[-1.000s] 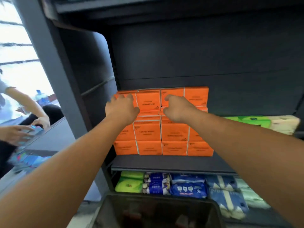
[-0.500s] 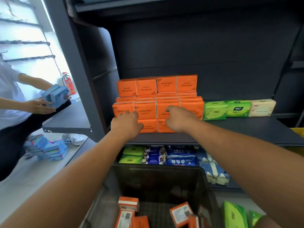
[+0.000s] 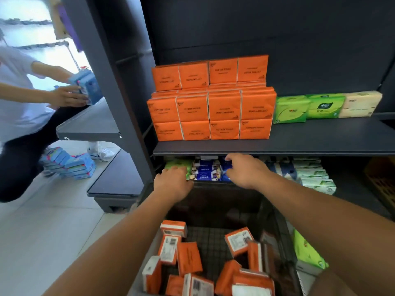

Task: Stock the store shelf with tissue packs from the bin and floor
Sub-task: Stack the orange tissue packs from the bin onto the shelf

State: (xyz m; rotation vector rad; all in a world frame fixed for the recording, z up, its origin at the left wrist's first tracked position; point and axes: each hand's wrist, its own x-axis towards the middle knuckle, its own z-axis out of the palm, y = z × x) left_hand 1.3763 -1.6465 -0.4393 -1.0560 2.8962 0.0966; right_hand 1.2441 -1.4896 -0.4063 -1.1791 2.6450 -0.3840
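Observation:
Orange tissue packs (image 3: 211,107) stand stacked in rows on the left of the dark shelf (image 3: 299,144). Below me a dark bin (image 3: 277,227) holds several loose orange packs (image 3: 188,257). My left hand (image 3: 173,184) and my right hand (image 3: 245,170) hover over the bin's far rim, just under the shelf's front edge. Both have loosely curled fingers and hold nothing.
Green and cream packs (image 3: 324,106) sit right of the orange stack. The lower shelf holds blue and green packs (image 3: 205,169). A green pack (image 3: 305,251) lies right of the bin. At left another person (image 3: 25,103) holds blue packs by a low shelf; more blue packs (image 3: 68,165) lie on the floor.
Both my hands left the orange stack and dropped to below the shelf edge, over the bin. My view tilted down, showing more of the bin.

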